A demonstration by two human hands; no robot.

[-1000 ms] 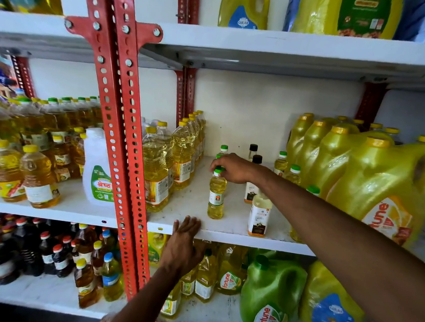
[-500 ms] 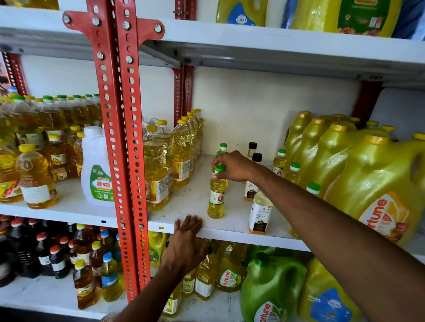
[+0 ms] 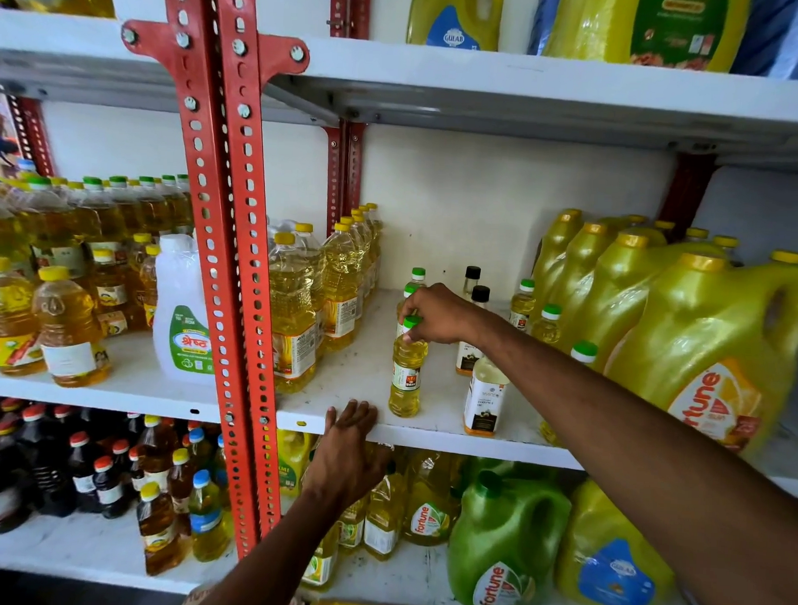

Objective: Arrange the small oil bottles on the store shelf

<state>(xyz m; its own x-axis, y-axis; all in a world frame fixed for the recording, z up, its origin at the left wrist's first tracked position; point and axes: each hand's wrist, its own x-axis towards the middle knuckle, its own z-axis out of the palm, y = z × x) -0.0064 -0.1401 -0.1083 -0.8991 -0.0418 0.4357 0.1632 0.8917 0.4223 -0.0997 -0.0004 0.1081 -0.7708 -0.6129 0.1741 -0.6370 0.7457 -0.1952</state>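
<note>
A small yellow oil bottle (image 3: 406, 375) with a green cap stands upright near the front of the white middle shelf (image 3: 367, 369). My right hand (image 3: 437, 313) grips its cap and neck from above. Behind it stand two more small green-capped bottles (image 3: 417, 275) in a row. A white-labelled small bottle (image 3: 485, 398) stands just right of it, under my right forearm. Two black-capped bottles (image 3: 477, 284) stand further back. My left hand (image 3: 347, 450) rests flat on the shelf's front edge, fingers spread, holding nothing.
A red perforated upright (image 3: 228, 269) divides the shelving. Tall yellow oil bottles (image 3: 293, 307) stand left of the small ones. Large yellow Fortune jugs (image 3: 712, 340) fill the right side, with small green-capped bottles (image 3: 548, 323) before them. Jugs and bottles crowd the lower shelf (image 3: 506, 541).
The view has shifted slightly. My right hand stays on the small bottle's cap and my left hand stays on the shelf edge.
</note>
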